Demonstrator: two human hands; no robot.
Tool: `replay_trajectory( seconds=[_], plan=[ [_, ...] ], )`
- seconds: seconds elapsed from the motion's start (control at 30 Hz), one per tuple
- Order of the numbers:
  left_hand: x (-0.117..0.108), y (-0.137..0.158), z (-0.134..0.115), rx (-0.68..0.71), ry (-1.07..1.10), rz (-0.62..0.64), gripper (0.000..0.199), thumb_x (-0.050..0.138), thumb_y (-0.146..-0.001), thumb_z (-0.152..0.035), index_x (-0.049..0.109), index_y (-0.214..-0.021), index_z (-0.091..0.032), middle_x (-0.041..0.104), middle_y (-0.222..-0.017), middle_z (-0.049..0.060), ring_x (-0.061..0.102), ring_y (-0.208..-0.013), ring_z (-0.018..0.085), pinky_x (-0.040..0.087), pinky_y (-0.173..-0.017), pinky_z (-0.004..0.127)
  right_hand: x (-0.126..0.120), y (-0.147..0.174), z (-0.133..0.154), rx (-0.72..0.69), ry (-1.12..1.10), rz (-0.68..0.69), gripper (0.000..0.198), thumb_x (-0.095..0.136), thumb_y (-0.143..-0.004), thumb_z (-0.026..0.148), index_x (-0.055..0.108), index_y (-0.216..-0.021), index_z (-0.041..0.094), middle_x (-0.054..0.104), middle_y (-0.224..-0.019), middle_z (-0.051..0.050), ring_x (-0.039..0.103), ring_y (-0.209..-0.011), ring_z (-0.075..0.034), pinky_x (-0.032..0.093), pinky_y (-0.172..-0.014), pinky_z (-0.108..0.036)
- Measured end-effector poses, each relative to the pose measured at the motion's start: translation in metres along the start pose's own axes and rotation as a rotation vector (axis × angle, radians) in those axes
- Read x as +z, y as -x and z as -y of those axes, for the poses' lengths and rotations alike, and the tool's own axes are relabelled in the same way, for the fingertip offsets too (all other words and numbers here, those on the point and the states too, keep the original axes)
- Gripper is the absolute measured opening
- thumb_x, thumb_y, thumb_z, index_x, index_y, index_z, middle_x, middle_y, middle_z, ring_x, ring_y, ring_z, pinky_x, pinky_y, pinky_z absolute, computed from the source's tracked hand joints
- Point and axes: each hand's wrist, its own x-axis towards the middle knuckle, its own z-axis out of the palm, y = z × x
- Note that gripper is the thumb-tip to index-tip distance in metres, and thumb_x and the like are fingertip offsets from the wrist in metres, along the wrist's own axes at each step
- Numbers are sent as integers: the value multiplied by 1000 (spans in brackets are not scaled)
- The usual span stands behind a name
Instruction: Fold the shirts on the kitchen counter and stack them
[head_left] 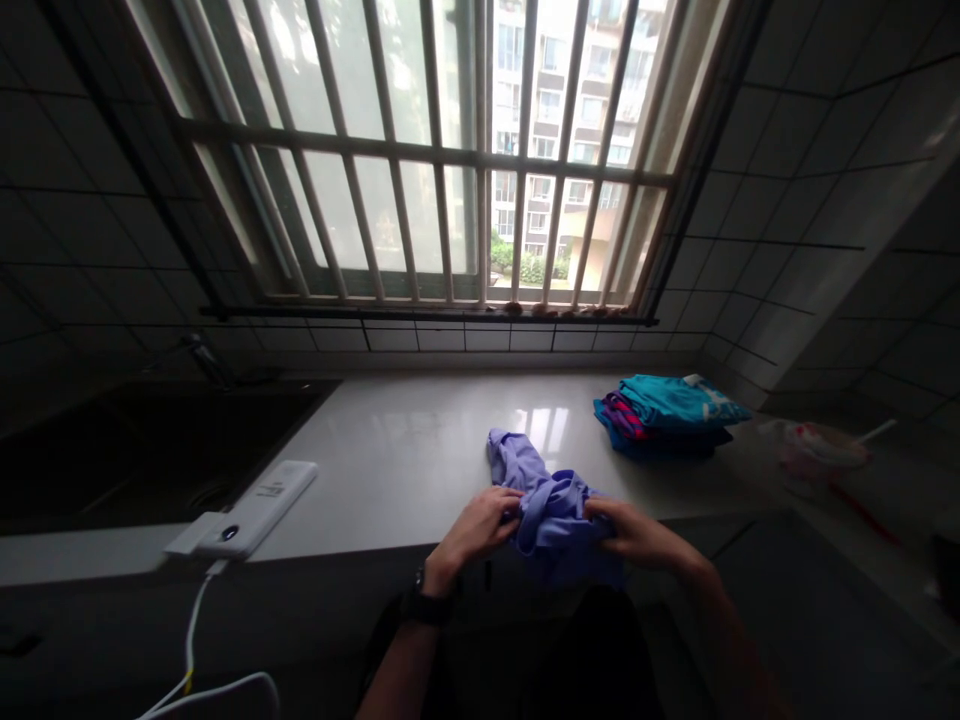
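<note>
A crumpled lavender garment [551, 500] lies partly on the white counter and hangs over its front edge. One narrow end, perhaps a sleeve, stretches toward the window. My left hand [480, 525], with a dark watch on the wrist, grips the garment's left side, fingers closed on the cloth. On the right side, my right hand [626, 530] pinches a fold between thumb and fingers. What kind of garment it is cannot be made out from the bunched cloth.
Folded clothes [667, 415] in teal, purple and blue are stacked at the back right. A white power bank [259, 510] with a cable sits on the left beside the dark sink [150, 450]. A plastic container [817, 450] stands far right. Behind the counter [397, 440] is a barred window.
</note>
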Motion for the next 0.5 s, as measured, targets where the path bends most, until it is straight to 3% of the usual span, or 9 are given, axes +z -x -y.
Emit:
replay_trajectory(
  seconds=[0.07, 0.13, 0.2, 0.3, 0.4, 0.43, 0.5],
  plan=[
    [-18, 12, -13, -40, 34, -46, 20, 64, -87, -40, 78, -82, -27, 77, -98, 5, 69, -90, 24, 52, -88, 33, -11, 9, 7, -9, -67, -28, 10, 62, -77, 23, 66, -85, 23, 68, -98, -6, 62, -94, -27, 49, -83, -34],
    [-36, 23, -25, -95, 39, -215, 26, 63, -88, -44, 76, -77, -24, 75, -104, 6, 66, -97, 25, 51, -88, 32, -20, 15, 7, -38, -165, -25, 7, 64, -78, 29, 63, -80, 22, 66, -101, -7, 61, -96, -27, 48, -84, -33],
    [-50, 32, -36, -156, 88, -417, 31, 62, -88, -49, 74, -78, -22, 73, -100, 6, 64, -96, 24, 51, -82, 30, -27, 20, 1, -55, -234, -14, 18, 67, -79, 36, 58, -75, 21, 63, -95, -6, 59, -91, -25, 47, -80, -32],
    [-60, 40, -51, -253, 295, -560, 41, 59, -87, -59, 66, -80, -20, 59, -70, -1, 54, -66, 15, 44, -58, 23, -32, 25, -8, -49, -240, 65, 29, 76, -77, 43, 61, -77, 19, 62, -96, -5, 57, -89, -22, 46, -79, -31],
    [-55, 41, -64, -281, 512, -558, 46, 62, -84, -65, 61, -80, -19, 49, -65, -5, 42, -56, 9, 35, -50, 19, -22, 24, -2, -94, -362, 318, 52, 83, -70, 54, 68, -105, 19, 63, -110, -8, 57, -87, -20, 46, -75, -30],
    [-52, 39, -68, -276, 571, -536, 47, 63, -83, -65, 60, -81, -19, 49, -66, -5, 41, -57, 9, 35, -50, 19, -13, 20, 4, -99, -423, 331, 63, 81, -72, 58, 65, -120, 21, 63, -111, -8, 56, -83, -18, 46, -72, -29],
    [-45, 34, -75, -264, 676, -479, 46, 66, -82, -63, 60, -83, -18, 50, -69, -5, 42, -58, 8, 37, -51, 19, 10, 7, 17, -81, -494, 180, 79, 76, -79, 58, 47, -145, 27, 64, -109, -6, 52, -75, -15, 46, -68, -28]
  ],
)
